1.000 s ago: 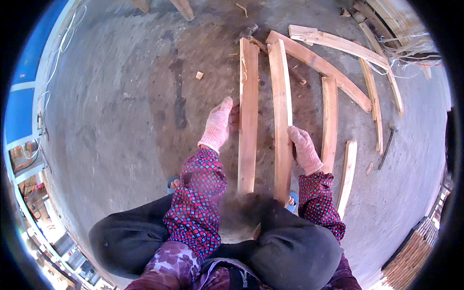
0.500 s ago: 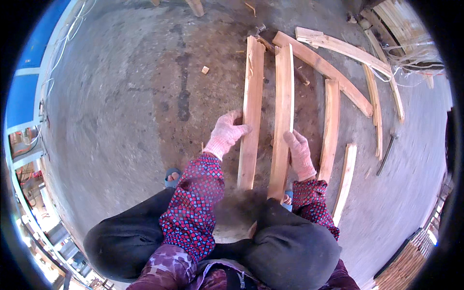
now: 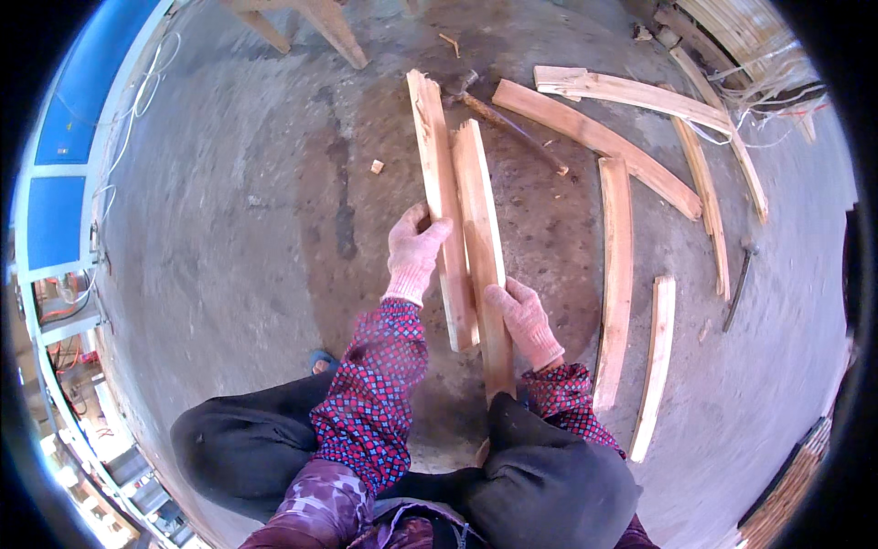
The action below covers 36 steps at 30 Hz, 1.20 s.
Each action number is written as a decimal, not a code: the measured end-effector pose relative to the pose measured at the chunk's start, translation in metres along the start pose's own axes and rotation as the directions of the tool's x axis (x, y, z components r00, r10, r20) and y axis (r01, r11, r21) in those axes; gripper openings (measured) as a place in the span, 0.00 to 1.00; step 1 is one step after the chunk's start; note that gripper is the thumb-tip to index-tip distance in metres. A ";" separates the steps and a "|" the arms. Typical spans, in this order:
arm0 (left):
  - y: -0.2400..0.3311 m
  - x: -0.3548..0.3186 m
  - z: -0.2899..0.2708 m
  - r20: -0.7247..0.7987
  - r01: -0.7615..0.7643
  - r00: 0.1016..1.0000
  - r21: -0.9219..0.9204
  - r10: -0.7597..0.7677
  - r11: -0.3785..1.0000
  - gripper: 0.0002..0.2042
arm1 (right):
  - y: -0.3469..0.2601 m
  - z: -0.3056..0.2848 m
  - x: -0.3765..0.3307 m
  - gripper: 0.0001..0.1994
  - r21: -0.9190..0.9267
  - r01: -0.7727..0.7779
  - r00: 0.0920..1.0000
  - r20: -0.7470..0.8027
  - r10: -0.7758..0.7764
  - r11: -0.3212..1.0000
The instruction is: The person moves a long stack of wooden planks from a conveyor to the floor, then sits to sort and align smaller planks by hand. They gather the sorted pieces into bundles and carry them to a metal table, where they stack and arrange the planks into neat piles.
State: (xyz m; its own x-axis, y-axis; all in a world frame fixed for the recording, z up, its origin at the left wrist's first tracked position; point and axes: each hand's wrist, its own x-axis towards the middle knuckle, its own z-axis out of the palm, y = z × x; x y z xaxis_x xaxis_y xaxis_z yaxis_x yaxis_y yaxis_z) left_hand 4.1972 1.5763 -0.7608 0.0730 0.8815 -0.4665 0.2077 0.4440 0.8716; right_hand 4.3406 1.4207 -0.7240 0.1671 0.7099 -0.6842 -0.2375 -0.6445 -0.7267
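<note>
I crouch over a concrete floor and hold two long wooden slats side by side. My left hand, in a pale pink knit glove, grips the left slat near its middle. My right hand, gloved the same, grips the right slat lower down. The two slats touch along their length and point away from me. Their near ends sit by my dark-trousered knees.
More slats lie on the floor to the right, with curved ones farther off. A hammer lies beyond the held slats. A metal rod lies at right. Wooden stool legs stand at the top; a blue panel at left.
The two slats, apart a second ago, have been brought together and drawn nearer to me. Both hands shifted inward with them.
</note>
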 end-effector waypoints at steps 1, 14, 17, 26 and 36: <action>-0.003 0.000 0.004 -0.021 0.012 1.000 -0.075 -0.014 0.997 0.18 | 0.003 -0.002 0.001 0.17 0.063 -0.005 1.000 0.005 0.005 0.998; -0.020 0.000 -0.010 0.066 0.261 0.956 -0.639 -0.287 0.723 0.14 | 0.027 0.021 0.012 0.23 0.025 0.142 0.942 -0.310 -0.128 0.989; -0.013 -0.004 -0.005 0.056 0.260 0.955 -0.637 -0.293 0.726 0.14 | 0.025 0.013 0.011 0.25 -0.084 0.108 0.980 -0.158 -0.120 0.991; 0.006 -0.010 0.008 0.075 0.069 0.994 0.113 -0.078 0.991 0.31 | -0.006 0.022 0.008 0.42 -0.465 0.009 0.995 -0.084 -0.054 0.885; 0.012 -0.019 0.026 -0.105 0.010 0.993 0.520 0.052 0.854 0.40 | -0.064 0.032 0.011 0.35 -0.859 0.100 0.989 0.142 0.046 0.502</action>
State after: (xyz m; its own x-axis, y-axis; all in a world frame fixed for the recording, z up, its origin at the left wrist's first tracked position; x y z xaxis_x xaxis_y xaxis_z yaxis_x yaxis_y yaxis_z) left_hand 4.2233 1.5608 -0.7456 -0.0188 0.9153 -0.4024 0.6856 0.3047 0.6611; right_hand 4.3270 1.4792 -0.6831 0.0187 0.7127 -0.7012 0.7191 -0.4968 -0.4858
